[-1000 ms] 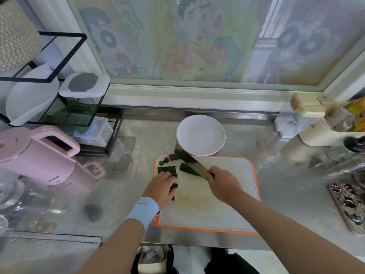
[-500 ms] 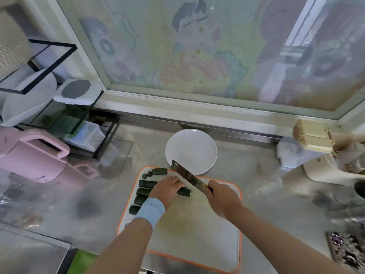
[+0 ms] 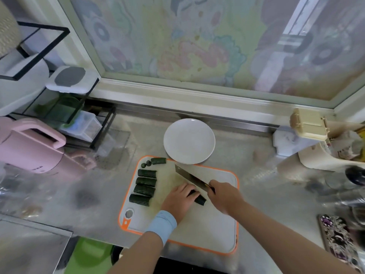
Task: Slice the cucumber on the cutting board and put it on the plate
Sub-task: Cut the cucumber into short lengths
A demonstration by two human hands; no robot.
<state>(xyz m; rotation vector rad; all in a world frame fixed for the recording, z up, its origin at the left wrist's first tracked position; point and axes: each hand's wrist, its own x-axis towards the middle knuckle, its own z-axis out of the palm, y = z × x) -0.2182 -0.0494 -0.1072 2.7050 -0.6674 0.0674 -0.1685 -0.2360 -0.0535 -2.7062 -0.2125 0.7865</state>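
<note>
Hands (image 3: 180, 200), knife (image 3: 190, 177) at diagonal cucumber (image 3: 200, 199)

Soft daylight came through the patterned window (image 3: 197, 46) along the tabletop's (image 3: 256, 194) far edge, bright yet washed out and low in contrast. The steel gave hazy reflections, no hard glare. The plate (image 3: 189, 141) stayed unclipped; shadows on the cutting board (image 3: 207, 224) were faint. The wide lens bowed straight lines outward, and the pink kettle (image 3: 29, 147) at the left edge was smeared.
</note>
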